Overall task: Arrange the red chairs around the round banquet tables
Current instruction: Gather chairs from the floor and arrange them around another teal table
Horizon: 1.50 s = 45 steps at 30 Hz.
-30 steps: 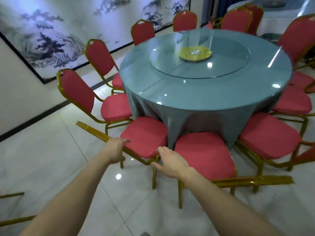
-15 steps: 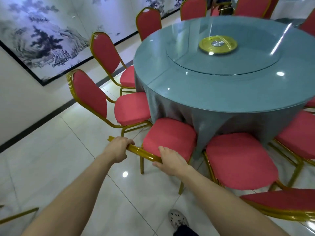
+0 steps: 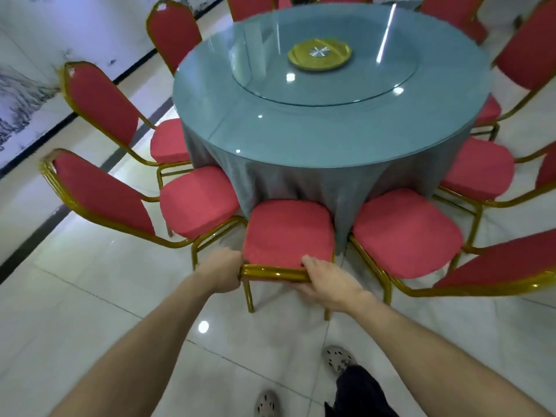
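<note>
A red chair (image 3: 287,233) with a gold frame stands straight in front of me, its seat against the grey cloth of the round banquet table (image 3: 325,136). I look down on the top rail of its back. My left hand (image 3: 222,273) grips the left end of that rail and my right hand (image 3: 326,282) grips the right end. More red chairs ring the table: one close on the left (image 3: 192,200), one close on the right (image 3: 406,233), several further round.
A glass turntable with a gold hub (image 3: 319,54) sits on the table. A painted wall panel (image 3: 27,94) runs along the left. White tiled floor (image 3: 90,311) lies behind the chairs. My shoes (image 3: 337,358) are just behind the held chair.
The chair I hold has swung round to face the table squarely and its seat sits closer to the cloth. I have stepped nearer, both hands still on the rail.
</note>
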{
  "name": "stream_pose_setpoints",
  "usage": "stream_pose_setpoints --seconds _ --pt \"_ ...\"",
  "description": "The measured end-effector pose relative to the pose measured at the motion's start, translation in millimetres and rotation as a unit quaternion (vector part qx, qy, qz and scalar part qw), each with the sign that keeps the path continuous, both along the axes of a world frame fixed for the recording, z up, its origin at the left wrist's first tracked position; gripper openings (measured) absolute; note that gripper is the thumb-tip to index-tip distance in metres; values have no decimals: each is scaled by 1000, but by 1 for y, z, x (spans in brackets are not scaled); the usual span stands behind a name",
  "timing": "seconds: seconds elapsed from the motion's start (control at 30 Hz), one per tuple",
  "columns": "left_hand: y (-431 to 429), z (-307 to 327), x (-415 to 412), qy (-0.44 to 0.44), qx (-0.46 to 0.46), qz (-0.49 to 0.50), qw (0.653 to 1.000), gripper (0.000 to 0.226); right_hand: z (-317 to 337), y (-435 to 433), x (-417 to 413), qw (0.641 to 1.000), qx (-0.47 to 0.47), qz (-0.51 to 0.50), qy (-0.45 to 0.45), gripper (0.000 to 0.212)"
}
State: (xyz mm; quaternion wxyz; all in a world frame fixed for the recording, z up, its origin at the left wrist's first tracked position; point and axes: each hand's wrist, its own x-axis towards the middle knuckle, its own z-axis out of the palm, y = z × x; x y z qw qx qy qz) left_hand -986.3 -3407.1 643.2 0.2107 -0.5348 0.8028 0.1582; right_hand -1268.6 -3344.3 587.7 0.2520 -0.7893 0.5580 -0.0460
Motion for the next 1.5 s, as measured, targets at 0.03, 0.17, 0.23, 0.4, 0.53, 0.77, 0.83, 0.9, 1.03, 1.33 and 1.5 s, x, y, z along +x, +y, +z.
stream_pose_setpoints --seconds 0.03,0.17,0.23,0.4,0.53,0.77,0.83,0.9,1.03,1.33,1.5 --pt "3 2 3 -10 -12 -21 1000 15 0 9 8 1000 -16 -9 10 51" --pt "15 3 25 -32 -37 -64 997 10 -3 33 42 999 -10 -30 33 46" --pt "19 -1 41 -28 -39 -71 996 11 -5 40 58 999 -10 -41 32 45" --pt "14 -8 66 -11 -41 -80 996 14 -4 44 82 998 6 -49 27 44" --pt "6 -9 72 -16 -50 -69 996 13 -1 35 86 999 13 -41 29 45" --pt "-3 2 57 -45 46 16 998 63 14 35 66 992 84 -95 28 109" --pt "-1 20 43 -65 102 18 992 98 16 57 37 990 78 -115 4 117" --pt "5 40 13 -54 141 21 988 115 18 78 -7 988 59 -144 -13 105" --pt "24 62 -95 18 155 23 988 111 27 112 -123 980 5 -197 11 74" --pt "107 34 -371 104 80 -43 990 75 58 193 -397 962 -94 -253 27 47" --pt "101 20 -476 147 111 -30 982 86 60 178 -503 956 -107 -268 53 63"
